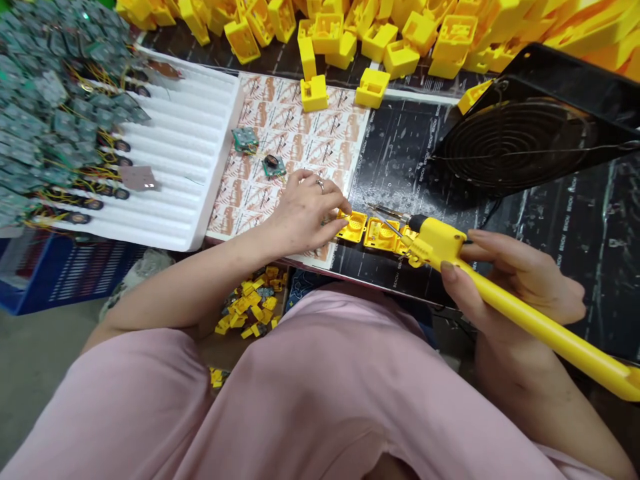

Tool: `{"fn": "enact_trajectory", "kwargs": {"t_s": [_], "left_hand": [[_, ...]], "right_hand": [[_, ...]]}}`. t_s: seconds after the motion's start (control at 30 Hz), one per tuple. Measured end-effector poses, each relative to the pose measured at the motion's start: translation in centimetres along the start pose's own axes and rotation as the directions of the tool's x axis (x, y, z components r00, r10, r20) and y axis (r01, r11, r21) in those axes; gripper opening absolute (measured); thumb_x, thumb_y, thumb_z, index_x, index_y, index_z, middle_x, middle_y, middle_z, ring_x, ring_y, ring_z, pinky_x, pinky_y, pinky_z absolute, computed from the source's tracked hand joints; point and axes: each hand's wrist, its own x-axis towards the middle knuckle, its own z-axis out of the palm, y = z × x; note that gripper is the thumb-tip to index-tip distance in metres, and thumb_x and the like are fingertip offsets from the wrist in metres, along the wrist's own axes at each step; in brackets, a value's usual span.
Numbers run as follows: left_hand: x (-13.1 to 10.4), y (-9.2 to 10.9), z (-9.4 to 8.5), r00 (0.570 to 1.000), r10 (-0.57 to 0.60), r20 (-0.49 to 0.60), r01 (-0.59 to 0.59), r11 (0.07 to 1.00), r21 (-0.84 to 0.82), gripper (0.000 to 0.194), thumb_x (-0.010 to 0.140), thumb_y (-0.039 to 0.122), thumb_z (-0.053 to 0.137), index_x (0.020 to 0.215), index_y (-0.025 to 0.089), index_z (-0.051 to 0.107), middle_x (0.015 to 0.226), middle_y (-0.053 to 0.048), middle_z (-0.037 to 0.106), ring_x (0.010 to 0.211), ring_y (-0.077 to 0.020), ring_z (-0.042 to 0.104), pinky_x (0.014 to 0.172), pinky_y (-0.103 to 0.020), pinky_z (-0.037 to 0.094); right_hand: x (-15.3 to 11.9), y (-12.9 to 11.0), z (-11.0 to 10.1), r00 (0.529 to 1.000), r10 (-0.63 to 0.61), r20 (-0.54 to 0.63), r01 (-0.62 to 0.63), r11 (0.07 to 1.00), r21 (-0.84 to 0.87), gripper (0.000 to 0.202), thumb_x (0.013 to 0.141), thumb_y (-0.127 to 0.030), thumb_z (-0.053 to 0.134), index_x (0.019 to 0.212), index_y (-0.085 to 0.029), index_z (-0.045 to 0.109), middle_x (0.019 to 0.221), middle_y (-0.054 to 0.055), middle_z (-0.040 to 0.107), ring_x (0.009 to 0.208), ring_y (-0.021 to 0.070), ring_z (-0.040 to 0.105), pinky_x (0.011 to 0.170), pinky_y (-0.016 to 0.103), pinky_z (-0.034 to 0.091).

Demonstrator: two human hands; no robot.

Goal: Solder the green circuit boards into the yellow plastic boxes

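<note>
My right hand is closed round a yellow soldering tool with a thin metal tip pointing left. The tip is above a row of small open yellow housings near the table's front edge. My left hand reaches to the left end of that row, thumb and fingertips bent at a yellow housing; anything between them is mostly hidden. To its right lies another yellow housing. Two small green circuit boards, one farther left and one with a dark round part, lie beyond my left hand.
A white ridged foam tray bears many wired green boards at the left. Yellow housings are heaped along the back. A black fan stands at the right. A blue basket sits below the tray.
</note>
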Motion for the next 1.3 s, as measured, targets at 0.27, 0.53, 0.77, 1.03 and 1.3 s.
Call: {"fn": "enact_trajectory", "kwargs": {"t_s": [0.27,0.53,0.77,1.03,1.3], "left_hand": [[-1.2,0.7,0.0,0.998,-0.053,-0.019,0.05,0.993,-0.102,0.026,0.094,0.033,0.048,0.092,0.022,0.071,0.095,-0.003,0.075,0.098,-0.0213,0.061,0.106,-0.047,0.035],[-2.4,1.1,0.2,0.996,-0.067,-0.06,0.07,0.996,0.056,0.028,0.094,0.029,0.047,0.086,0.022,0.073,0.088,-0.005,0.074,0.094,-0.0228,0.059,0.109,-0.054,0.032],[-2.0,1.3,0.5,0.997,-0.039,-0.071,0.05,0.987,0.152,0.029,0.093,0.028,0.049,0.082,0.022,0.075,0.074,-0.003,0.07,0.082,-0.0214,0.056,0.101,-0.052,0.039],[-0.9,1.7,0.3,1.0,-0.022,0.002,0.021,0.958,0.285,0.024,0.086,0.027,0.048,0.079,0.021,0.07,0.075,-0.005,0.068,0.083,-0.0241,0.057,0.092,-0.048,0.041],[-0.5,1.7,0.0,0.998,-0.034,0.046,0.021,0.964,0.265,0.023,0.083,0.027,0.05,0.075,0.02,0.071,0.072,-0.005,0.068,0.083,-0.0236,0.058,0.088,-0.045,0.041]], "right_hand": [[0.1,-0.4,0.1,1.0,0.027,-0.016,-0.026,0.999,0.02,0.055,0.078,-0.022,0.082,0.129,-0.036,0.067,0.098,-0.002,0.078,0.07,0.0192,0.071,0.061,0.034,0.061],[0.2,-0.1,-0.3,1.0,0.003,0.011,-0.005,0.995,0.1,0.057,0.078,-0.018,0.082,0.129,-0.036,0.067,0.1,-0.001,0.078,0.07,0.0174,0.072,0.058,0.03,0.06],[0.9,-0.2,0.1,0.98,-0.12,0.16,0.098,0.985,0.141,0.053,0.076,-0.024,0.085,0.126,-0.031,0.067,0.09,0.002,0.078,0.066,0.0192,0.072,0.056,0.031,0.062],[1.9,-0.1,0.4,0.944,-0.277,0.181,0.228,0.941,0.25,0.034,0.066,-0.013,0.089,0.088,-0.021,0.065,0.072,0.002,0.073,0.062,0.0171,0.071,0.05,0.023,0.06],[3.6,-0.7,1.4,0.866,-0.454,0.211,0.397,0.879,0.262,0.029,0.074,-0.016,0.086,0.087,-0.019,0.06,0.064,0.001,0.069,0.055,0.0118,0.067,0.049,0.017,0.055]]}}
